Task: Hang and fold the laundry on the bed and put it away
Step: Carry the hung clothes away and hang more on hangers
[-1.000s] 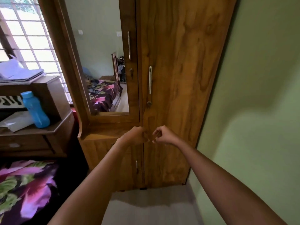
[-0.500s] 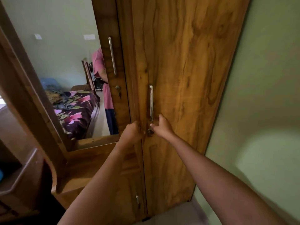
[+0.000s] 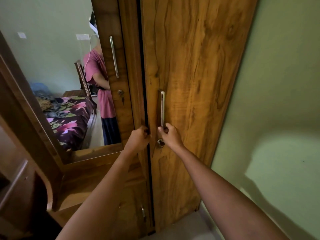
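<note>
Two hands are set at the tall brown wooden wardrobe (image 3: 199, 66). The lower end of its slim silver bar handle (image 3: 162, 108) is gripped by the right hand (image 3: 170, 135), fingers curled round it; a small key (image 3: 160, 142) sits just below them. The left hand (image 3: 138, 138) is curled at the dark door gap (image 3: 141, 66) beside them; whether an edge is hooked cannot be told. The door is best drawn out evenly, knuckles kept off the key. Crumpled laundry (image 3: 53, 105) is seen only in the mirror (image 3: 43, 58), heaped on the floral bed (image 3: 72, 125), far from both hands.
</note>
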A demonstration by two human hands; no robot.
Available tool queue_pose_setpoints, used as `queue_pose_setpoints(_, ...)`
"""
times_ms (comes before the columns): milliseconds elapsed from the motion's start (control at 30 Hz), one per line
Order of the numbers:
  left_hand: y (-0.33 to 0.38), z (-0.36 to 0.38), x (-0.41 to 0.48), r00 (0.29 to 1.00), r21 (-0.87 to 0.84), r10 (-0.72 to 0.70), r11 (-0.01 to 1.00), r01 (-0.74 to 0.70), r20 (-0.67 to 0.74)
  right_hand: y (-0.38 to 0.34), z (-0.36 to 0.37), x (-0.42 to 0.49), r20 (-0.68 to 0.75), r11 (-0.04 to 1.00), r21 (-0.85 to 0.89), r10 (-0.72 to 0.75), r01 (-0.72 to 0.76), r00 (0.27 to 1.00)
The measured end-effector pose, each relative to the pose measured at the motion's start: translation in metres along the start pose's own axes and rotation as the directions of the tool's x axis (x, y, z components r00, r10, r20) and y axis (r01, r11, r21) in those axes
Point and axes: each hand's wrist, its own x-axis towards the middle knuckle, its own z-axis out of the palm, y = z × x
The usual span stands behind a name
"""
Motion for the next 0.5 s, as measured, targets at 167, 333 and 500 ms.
queue_pose_setpoints(167,0.016,0.015,-0.027,0.997,-0.038,0.071,0.997,-0.07,0.031,0.016,-0.015,-0.029,-0.029,1.0,0.004,-0.024,0.025,0.999)
queue_pose_setpoints(333,0.038,0.034,-0.064,0.991,-0.093,0.134,0.987,-0.131,0.019,0.031,-0.047,-0.067,-0.051,0.998,0.004,-0.063,0.063,0.997)
queue_pose_setpoints(500,0.069,0.057,-0.1,0.977,-0.1,0.213,0.972,-0.212,0.0,0.05,-0.082,-0.104,-0.098,0.998,0.025,-0.048,0.051,0.994)
